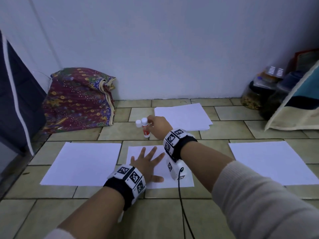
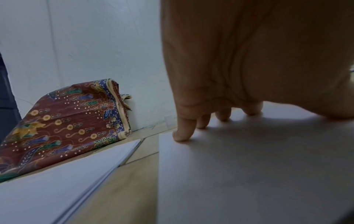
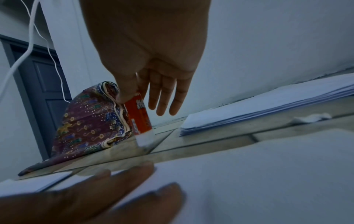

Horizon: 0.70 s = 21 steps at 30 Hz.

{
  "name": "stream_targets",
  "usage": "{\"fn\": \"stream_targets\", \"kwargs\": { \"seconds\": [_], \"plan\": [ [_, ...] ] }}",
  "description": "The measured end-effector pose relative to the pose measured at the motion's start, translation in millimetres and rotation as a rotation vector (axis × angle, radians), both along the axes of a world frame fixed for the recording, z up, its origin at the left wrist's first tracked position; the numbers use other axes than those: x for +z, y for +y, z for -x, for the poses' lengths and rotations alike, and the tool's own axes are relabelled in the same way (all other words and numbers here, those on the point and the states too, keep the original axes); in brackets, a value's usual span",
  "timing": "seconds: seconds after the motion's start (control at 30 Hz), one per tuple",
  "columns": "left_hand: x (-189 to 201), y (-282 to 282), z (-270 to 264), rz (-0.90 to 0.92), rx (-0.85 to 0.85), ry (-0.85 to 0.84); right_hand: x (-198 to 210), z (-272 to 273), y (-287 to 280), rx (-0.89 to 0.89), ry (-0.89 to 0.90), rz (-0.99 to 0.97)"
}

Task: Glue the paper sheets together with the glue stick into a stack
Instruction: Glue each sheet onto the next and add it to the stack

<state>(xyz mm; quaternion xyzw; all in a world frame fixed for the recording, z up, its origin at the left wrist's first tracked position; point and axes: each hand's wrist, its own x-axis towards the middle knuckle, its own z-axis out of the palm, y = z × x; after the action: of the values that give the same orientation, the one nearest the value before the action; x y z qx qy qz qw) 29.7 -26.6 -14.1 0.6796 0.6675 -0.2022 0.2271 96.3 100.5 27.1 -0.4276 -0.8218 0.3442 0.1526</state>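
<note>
A red-and-white glue stick (image 1: pixel 145 129) with a white cap stands slightly tilted on the tile floor beyond the middle sheet. My right hand (image 1: pixel 152 123) pinches it near the top between thumb and forefinger, and the other fingers (image 3: pixel 166 97) hang straight. In the right wrist view the glue stick (image 3: pixel 140 116) has its white base at the floor. My left hand (image 1: pixel 148 158) lies flat with spread fingers on the middle paper sheet (image 1: pixel 181 180). Its fingertips (image 2: pixel 184 133) press that sheet (image 2: pixel 249 166).
More white paper lies left (image 1: pixel 82 163), right (image 1: pixel 271 163) and as a stack (image 1: pixel 183 118) near the wall. A small white cap-like thing (image 1: pixel 138 123) stands beside the glue stick. A patterned cloth bundle (image 1: pixel 79 99) sits back left, jars (image 1: pixel 255 95) and a cushion (image 1: pixel 293 107) back right.
</note>
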Motion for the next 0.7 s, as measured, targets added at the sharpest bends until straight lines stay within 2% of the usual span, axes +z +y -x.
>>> {"fn": "stream_targets", "kwargs": {
  "seconds": [0.2, 0.33, 0.43, 0.57, 0.7],
  "plan": [
    [12.8, 1.8, -1.5, -0.020, -0.029, 0.021, 18.7, -57.2, -4.5, 0.026, 0.140, 0.252],
    [31.5, 8.6, -1.5, -0.076, -0.128, 0.101, 30.5, -97.4, 2.0, -0.075, 0.058, 0.139],
    [38.2, 14.8, -6.0, -0.160, -0.126, 0.056, 31.2, -114.5, 6.5, -0.200, -0.005, 0.015],
    [35.6, 21.5, -26.0, -0.209, -0.089, -0.061, 23.0, -122.5, 3.5, -0.249, 0.062, 0.049],
    [30.1, 27.3, -41.5, -0.160, -0.172, -0.040, 11.7, -117.8, -6.0, -0.187, 0.066, 0.105]
  ]
}}
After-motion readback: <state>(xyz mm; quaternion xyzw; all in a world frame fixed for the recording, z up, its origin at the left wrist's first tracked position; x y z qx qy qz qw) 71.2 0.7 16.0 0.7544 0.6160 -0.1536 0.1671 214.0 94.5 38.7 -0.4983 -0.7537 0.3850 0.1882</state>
